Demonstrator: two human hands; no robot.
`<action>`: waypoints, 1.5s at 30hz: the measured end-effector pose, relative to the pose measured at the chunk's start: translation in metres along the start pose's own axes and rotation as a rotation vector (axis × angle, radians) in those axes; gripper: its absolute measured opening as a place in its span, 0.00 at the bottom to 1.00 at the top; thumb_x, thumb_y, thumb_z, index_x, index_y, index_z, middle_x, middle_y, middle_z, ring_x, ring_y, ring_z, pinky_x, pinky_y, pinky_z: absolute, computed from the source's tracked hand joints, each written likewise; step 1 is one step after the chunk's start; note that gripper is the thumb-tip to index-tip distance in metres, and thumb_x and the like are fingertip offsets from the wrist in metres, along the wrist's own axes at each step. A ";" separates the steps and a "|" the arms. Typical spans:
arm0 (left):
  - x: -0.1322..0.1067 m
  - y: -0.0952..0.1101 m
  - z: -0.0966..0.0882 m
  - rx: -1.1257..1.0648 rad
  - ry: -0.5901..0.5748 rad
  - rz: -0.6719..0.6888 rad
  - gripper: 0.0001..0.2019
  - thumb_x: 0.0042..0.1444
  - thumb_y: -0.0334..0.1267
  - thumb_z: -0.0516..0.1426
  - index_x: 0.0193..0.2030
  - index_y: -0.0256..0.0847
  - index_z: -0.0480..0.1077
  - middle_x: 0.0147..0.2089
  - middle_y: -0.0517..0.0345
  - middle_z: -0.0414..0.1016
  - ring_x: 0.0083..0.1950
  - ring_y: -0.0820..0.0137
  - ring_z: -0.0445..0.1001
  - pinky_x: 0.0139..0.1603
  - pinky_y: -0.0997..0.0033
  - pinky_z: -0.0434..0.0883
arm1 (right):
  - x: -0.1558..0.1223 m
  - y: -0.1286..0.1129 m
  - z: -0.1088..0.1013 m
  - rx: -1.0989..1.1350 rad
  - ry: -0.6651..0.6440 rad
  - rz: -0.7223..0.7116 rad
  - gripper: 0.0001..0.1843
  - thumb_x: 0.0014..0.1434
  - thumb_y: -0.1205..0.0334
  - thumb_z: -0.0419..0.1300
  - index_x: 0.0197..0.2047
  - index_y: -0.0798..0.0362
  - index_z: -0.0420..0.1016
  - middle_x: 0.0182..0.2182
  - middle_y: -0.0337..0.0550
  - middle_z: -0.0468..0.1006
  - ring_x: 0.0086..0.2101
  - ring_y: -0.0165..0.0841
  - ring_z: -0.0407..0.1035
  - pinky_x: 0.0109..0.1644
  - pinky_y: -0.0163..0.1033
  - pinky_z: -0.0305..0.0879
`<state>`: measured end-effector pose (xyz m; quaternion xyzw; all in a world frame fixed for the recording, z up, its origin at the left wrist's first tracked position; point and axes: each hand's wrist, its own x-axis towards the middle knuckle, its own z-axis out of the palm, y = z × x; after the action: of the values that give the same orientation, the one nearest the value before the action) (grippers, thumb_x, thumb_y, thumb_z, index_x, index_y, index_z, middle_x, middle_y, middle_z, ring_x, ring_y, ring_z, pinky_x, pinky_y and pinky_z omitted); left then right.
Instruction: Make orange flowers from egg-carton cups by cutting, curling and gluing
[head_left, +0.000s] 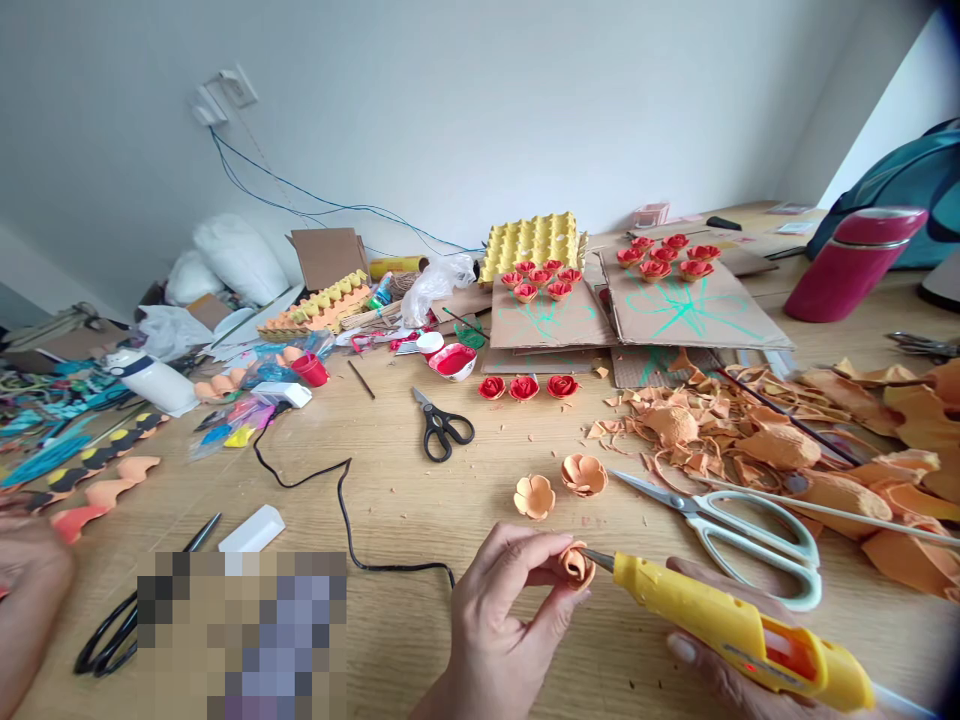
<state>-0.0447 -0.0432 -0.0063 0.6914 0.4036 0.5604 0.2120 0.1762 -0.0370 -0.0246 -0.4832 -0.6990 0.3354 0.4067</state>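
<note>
My left hand [495,615] pinches a small orange rolled flower [577,572] between thumb and fingers; it looks like cut egg-carton pulp. Wrapped round a yellow hot glue gun [686,598], my right hand [712,672] is partly hidden beneath it. The gun's metal nozzle points left and meets the flower's edge, and a red light shows on its body. Just beyond my hands, two orange petalled cups, one paler [535,496] and one deeper [584,475], sit on the table. Scissors with pale green handles [750,545] lie right of them, behind the glue gun.
Black-handled scissors [442,430] lie mid-table. Red flowers [523,387] stand near cardboard sheets [697,310] bearing more. Orange carton scraps [675,425] are heaped at right, near a pink bottle [855,265]. A black cable [345,510] crosses the table. Another person's hand [34,570] is at left.
</note>
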 end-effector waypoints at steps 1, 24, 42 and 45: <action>0.000 0.000 0.000 0.000 0.000 -0.005 0.20 0.57 0.20 0.63 0.53 0.43 0.76 0.42 0.57 0.75 0.38 0.71 0.82 0.38 0.74 0.85 | 0.000 0.001 0.000 0.000 -0.009 -0.014 0.20 0.59 0.41 0.59 0.22 0.43 0.68 0.19 0.37 0.72 0.19 0.37 0.69 0.24 0.39 0.72; 0.003 0.006 0.002 -0.097 0.031 -0.120 0.18 0.54 0.21 0.64 0.49 0.44 0.78 0.41 0.57 0.77 0.36 0.71 0.83 0.37 0.77 0.83 | 0.002 -0.007 -0.006 -0.073 -0.045 -0.159 0.13 0.61 0.56 0.59 0.24 0.40 0.71 0.20 0.39 0.71 0.24 0.41 0.71 0.31 0.43 0.75; -0.002 0.003 0.000 -0.061 -0.002 -0.099 0.17 0.57 0.22 0.62 0.51 0.43 0.76 0.43 0.56 0.75 0.39 0.71 0.81 0.39 0.75 0.84 | 0.003 -0.009 -0.010 -0.083 -0.119 -0.225 0.12 0.61 0.59 0.57 0.25 0.42 0.68 0.20 0.38 0.72 0.24 0.39 0.72 0.37 0.44 0.77; -0.002 0.003 -0.001 -0.036 0.007 -0.035 0.18 0.57 0.20 0.61 0.51 0.44 0.76 0.42 0.57 0.75 0.38 0.71 0.81 0.38 0.75 0.84 | 0.002 -0.005 -0.012 -0.135 -0.178 -0.235 0.11 0.62 0.62 0.57 0.26 0.45 0.69 0.23 0.38 0.73 0.27 0.38 0.72 0.34 0.40 0.74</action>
<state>-0.0443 -0.0465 -0.0050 0.6783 0.4064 0.5662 0.2327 0.1845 -0.0357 -0.0146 -0.3926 -0.8049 0.2792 0.3463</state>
